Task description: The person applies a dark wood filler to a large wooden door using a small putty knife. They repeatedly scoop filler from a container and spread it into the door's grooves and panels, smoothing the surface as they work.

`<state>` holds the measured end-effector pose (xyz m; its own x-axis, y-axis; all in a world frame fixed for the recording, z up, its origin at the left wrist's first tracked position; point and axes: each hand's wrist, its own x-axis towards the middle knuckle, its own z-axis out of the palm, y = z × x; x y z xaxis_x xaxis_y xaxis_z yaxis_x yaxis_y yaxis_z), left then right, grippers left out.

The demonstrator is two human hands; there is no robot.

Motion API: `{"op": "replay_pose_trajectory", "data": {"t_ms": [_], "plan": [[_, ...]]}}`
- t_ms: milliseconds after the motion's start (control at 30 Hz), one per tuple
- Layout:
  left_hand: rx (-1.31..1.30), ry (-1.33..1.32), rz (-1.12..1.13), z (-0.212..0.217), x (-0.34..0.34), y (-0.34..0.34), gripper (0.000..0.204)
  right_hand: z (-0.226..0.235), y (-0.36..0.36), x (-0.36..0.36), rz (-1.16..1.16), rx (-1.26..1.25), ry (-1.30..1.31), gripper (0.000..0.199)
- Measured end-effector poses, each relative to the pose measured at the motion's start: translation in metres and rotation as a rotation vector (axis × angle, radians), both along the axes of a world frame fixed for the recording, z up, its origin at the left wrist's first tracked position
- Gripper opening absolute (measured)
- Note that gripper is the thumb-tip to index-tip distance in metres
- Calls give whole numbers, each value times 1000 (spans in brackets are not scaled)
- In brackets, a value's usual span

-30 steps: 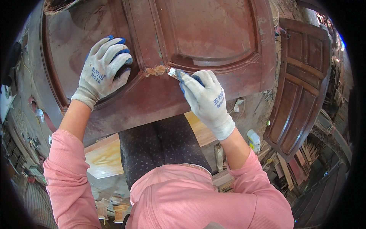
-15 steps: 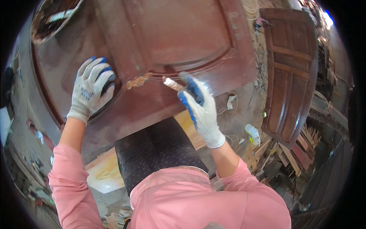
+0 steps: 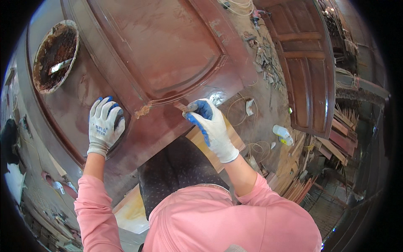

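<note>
A reddish-brown panelled wooden door (image 3: 142, 46) lies in front of me. My left hand (image 3: 105, 124), in a white glove with blue palm coating, rests open on its lower left panel. In a matching glove, my right hand (image 3: 210, 124) pinches a small flat scraper (image 3: 182, 106), whose brown-smeared blade is at the door's curved moulding. Left of that blade, a rough orange-brown patch of filler (image 3: 143, 110) marks the moulding's corner. On the door's upper left stands a round bowl (image 3: 37, 69) of dark brown paste, with a pale metal blade (image 3: 61, 66) lying in it.
A second brown door (image 3: 308, 63) stands to the right. A white plastic bottle (image 3: 282, 132), a looped cord (image 3: 239, 111) and wood scraps (image 3: 268, 63) are on the floor. Stacked boards (image 3: 342, 130) lie farther right. A drill-like tool (image 3: 255, 19) lies near the top.
The view has shifted, bringing the whole bowl into sight. The scraper's blade has turned from its shiny face to a brown one, down at the moulding. My left hand stays on the panel.
</note>
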<state>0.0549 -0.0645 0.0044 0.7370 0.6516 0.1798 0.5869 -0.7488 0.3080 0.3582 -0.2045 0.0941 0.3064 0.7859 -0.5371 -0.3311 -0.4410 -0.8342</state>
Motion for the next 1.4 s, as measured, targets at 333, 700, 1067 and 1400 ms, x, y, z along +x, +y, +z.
{"op": "replay_pose_trajectory", "data": {"t_ms": [333,700,1067,1400], "plan": [[-15,26,6,1,2,0,33,7,-33,-2,-122,-88,43,26],[-1023,-1441,856,14,-6,54,42,49,-83,-43,-337,-106,-76,28],[-1485,-1590,732,-22,-67,158,47,66,-103,-79,-431,-103,-103,20],[-1466,-1627,884,16,-33,125,70,67,-136,-81,-478,-102,-171,22]]}}
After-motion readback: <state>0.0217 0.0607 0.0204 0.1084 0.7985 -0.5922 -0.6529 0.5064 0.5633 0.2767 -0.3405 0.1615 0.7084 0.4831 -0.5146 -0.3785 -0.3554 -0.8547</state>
